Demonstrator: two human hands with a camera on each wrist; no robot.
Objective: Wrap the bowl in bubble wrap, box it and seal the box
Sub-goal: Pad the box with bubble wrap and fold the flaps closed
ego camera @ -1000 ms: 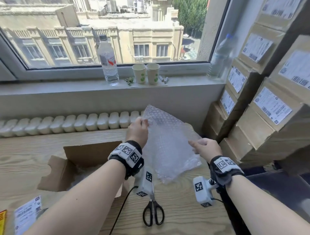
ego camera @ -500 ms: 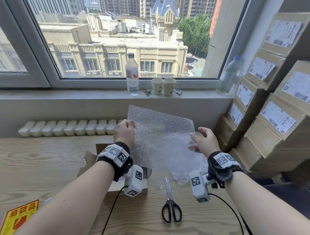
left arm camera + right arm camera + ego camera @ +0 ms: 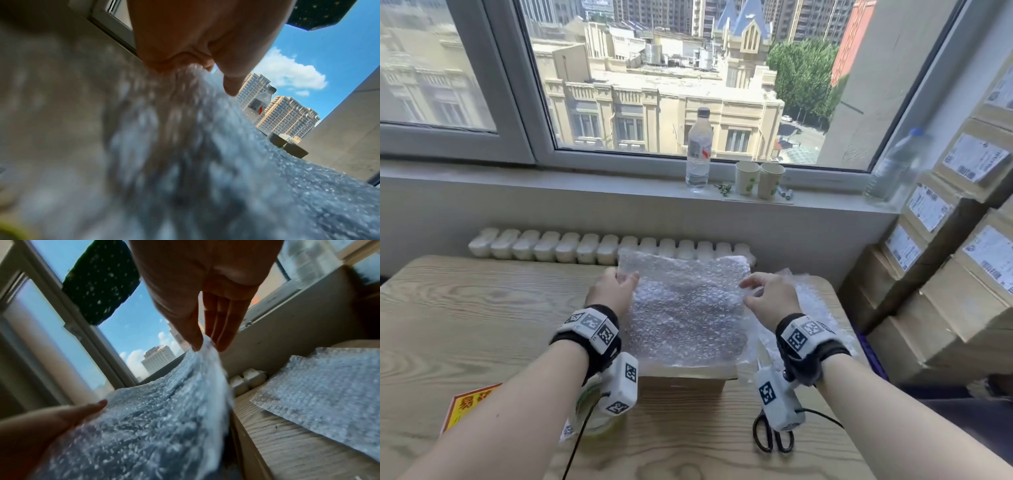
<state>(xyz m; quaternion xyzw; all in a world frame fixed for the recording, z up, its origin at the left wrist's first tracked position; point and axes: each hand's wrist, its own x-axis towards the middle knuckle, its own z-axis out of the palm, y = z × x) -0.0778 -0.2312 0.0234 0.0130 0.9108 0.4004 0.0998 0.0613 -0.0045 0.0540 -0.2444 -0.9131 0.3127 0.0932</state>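
Bubble wrap sheet (image 3: pixel 685 308) has come down from upright to lying spread over the open box (image 3: pixel 688 378) on the table (image 3: pixel 465 325). Left hand (image 3: pixel 611 294) pinches its left edge, right hand (image 3: pixel 770 298) pinches the right edge between thumb and fingers (image 3: pixel 224 331). Bowl not visible.

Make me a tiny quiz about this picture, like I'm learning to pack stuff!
1. True or false: both hands hold the bubble wrap.
2. What lies on the table under the right wrist camera? A) scissors B) a spoon C) a pen
3. How many paper cups stand on the sill?

Key:
1. True: the left hand and the right hand each pinch a side edge.
2. A, the scissors.
3. Two cups.
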